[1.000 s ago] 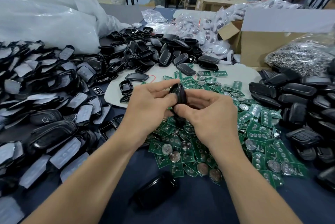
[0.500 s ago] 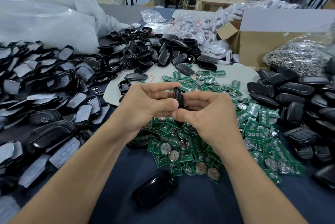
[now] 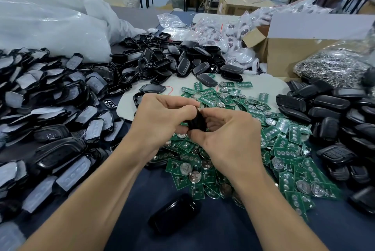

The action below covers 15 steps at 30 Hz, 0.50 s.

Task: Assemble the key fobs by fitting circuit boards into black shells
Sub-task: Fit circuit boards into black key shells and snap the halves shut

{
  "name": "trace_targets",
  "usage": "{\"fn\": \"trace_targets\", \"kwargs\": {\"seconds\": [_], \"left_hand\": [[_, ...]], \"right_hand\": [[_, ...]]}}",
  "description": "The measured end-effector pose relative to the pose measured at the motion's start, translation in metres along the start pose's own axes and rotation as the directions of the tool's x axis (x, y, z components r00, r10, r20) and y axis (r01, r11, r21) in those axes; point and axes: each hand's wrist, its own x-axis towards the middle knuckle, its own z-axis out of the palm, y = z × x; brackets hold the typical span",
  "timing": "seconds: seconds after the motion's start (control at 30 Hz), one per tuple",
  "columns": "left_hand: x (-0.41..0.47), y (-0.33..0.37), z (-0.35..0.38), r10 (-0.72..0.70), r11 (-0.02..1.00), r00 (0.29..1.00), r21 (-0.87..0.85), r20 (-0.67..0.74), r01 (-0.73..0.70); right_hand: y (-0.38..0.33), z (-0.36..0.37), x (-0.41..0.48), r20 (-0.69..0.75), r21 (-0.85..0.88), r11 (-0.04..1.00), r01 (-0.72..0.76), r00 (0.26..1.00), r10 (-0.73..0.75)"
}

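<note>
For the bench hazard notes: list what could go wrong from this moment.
1. The left hand and right hand both pinch the black shell right above the green circuit boards; a slip would likely drop it into that pile.
2. Fingers hide most of the shell, so the board's seating cannot be checked; squeezing it misaligned might damage it.
3. A loose black casing lies between the forearms, where an arm could knock it.
</note>
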Motion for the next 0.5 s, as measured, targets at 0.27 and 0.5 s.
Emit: {"fn": "trace_targets", "kwargs": {"seconds": [0.27, 0.5], "left_hand": [[-0.0021, 0.0046, -0.0010, -0.007, 0.999, 0.999, -0.045, -0.036, 0.005], [-0.0022, 0.0003, 0.0043, -0.016, 1.000, 0.992, 0.025, -0.122, 0.019]], "right_hand": [[-0.0077, 0.0022, -0.0029, -0.021, -0.049, 0.999, -0.018, 1.000, 0.017], [-0.0048, 0.0043, -0.0022, -0.035, -0.095, 0.995, 0.033, 0.999, -0.036]]}}
